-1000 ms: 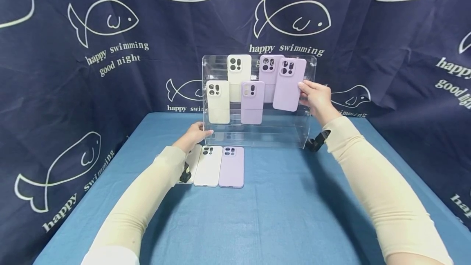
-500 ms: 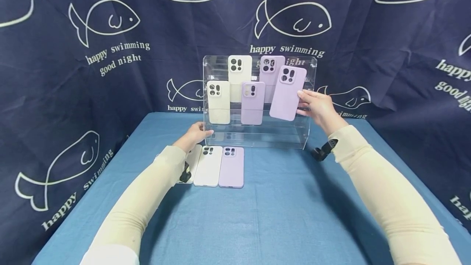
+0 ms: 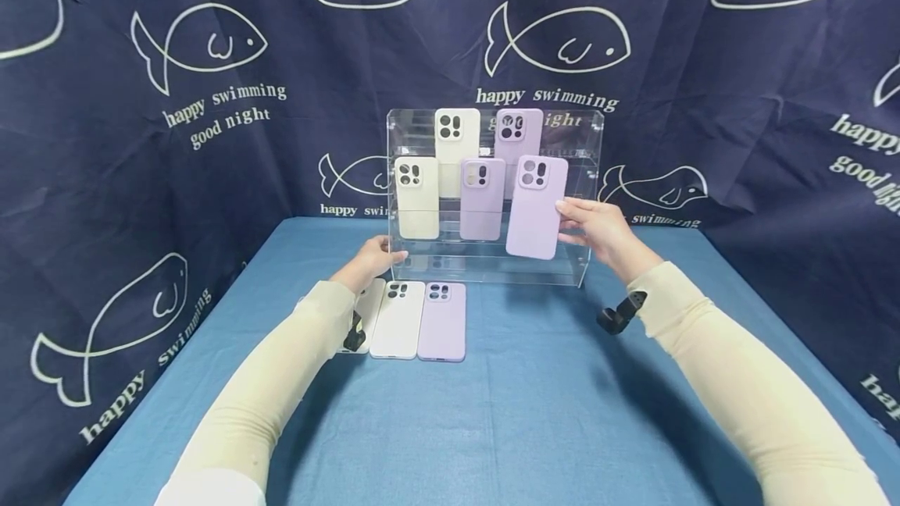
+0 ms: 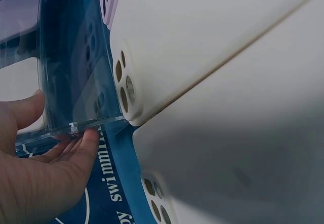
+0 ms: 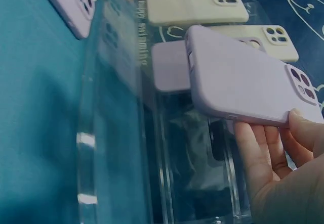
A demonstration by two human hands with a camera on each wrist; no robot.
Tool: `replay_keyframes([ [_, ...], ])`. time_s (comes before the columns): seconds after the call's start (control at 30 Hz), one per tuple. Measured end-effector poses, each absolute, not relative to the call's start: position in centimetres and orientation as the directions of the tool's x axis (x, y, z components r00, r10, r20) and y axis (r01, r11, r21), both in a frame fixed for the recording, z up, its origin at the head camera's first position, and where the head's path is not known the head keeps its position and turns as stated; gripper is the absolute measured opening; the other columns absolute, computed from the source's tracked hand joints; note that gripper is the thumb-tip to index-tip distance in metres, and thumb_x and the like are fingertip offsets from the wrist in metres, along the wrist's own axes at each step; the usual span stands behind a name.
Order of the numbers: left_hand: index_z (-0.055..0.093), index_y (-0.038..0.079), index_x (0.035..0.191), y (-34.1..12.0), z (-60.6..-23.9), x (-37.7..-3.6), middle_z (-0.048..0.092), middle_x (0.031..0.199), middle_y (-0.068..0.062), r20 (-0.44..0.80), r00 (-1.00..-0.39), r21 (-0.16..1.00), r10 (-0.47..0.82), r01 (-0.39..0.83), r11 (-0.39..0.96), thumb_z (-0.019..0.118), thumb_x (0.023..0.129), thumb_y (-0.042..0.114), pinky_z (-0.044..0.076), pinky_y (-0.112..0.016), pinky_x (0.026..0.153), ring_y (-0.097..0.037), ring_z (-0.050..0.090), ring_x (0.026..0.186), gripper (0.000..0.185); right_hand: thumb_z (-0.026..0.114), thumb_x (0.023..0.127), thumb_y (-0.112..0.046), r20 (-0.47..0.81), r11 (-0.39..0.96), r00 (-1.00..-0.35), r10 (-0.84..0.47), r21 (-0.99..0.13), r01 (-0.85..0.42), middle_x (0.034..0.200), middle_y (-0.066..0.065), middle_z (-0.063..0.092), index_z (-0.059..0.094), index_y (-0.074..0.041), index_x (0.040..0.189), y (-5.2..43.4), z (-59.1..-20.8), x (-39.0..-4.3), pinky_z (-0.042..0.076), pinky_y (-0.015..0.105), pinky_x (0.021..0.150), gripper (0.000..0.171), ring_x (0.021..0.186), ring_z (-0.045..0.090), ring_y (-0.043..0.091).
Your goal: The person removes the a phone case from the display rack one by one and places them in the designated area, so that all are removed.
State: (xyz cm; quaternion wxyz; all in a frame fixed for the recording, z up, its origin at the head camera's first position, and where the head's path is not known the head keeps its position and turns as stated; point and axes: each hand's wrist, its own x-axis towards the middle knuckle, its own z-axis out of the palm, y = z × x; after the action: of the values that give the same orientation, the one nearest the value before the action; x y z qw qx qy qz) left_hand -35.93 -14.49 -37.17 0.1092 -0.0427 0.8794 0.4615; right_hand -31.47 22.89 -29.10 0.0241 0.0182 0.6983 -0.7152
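Observation:
My right hand (image 3: 594, 229) pinches a lilac phone case (image 3: 536, 205) by its right edge, upright in front of the clear acrylic tiered stand (image 3: 591, 178), at its middle step. The right wrist view shows the thumb and fingers (image 5: 263, 148) on the lilac phone case (image 5: 243, 85). On the stand lean two white cases (image 3: 418, 195) (image 3: 456, 139) and two lilac ones (image 3: 482, 197) (image 3: 519, 135). My left hand (image 3: 371, 258) holds the stand's lower left corner; in the left wrist view its fingers (image 4: 76, 145) touch the acrylic edge.
Three cases lie flat on the blue tablecloth (image 3: 548, 412) before the stand: a white case half under my left arm (image 3: 369, 304), another white one (image 3: 398, 317) and a lilac one (image 3: 442, 320). A dark fish-print curtain (image 3: 176, 100) hangs behind.
My right hand has brought the lilac case down and to the left, from the stand's top right to the middle step. The left hand has stayed at the stand's corner.

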Motion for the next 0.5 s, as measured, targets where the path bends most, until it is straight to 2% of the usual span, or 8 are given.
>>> replay_keyframes([
  [0.3,0.022,0.006,0.153,-14.6,-37.2,-36.0,0.031,0.155,-0.019,-0.234,-0.972,0.804,0.023,-0.180,0.567,0.057,0.098,0.031,0.026,-0.051,0.120,-0.036,0.031,0.143,0.070,0.063,0.095,-0.022,-0.117,0.056,-0.991,-0.060,-0.992,0.114,0.075,-0.008,0.066,0.044,0.003,0.140,22.1,-31.1,-30.5,0.061,0.025,0.076,0.054,0.076,0.064,0.006],
  [0.5,0.022,0.006,0.153,-14.6,-37.3,-36.1,0.031,0.155,-0.019,-0.235,-0.972,0.802,0.025,-0.179,0.570,0.057,0.099,0.031,0.027,-0.052,0.119,-0.036,0.031,0.142,0.070,0.061,0.097,-0.023,-0.167,0.127,-0.983,-0.080,-0.980,0.156,0.077,-0.007,0.066,0.041,0.004,0.143,21.5,-32.7,-30.0,0.061,0.028,0.079,0.057,0.079,0.064,0.008],
])
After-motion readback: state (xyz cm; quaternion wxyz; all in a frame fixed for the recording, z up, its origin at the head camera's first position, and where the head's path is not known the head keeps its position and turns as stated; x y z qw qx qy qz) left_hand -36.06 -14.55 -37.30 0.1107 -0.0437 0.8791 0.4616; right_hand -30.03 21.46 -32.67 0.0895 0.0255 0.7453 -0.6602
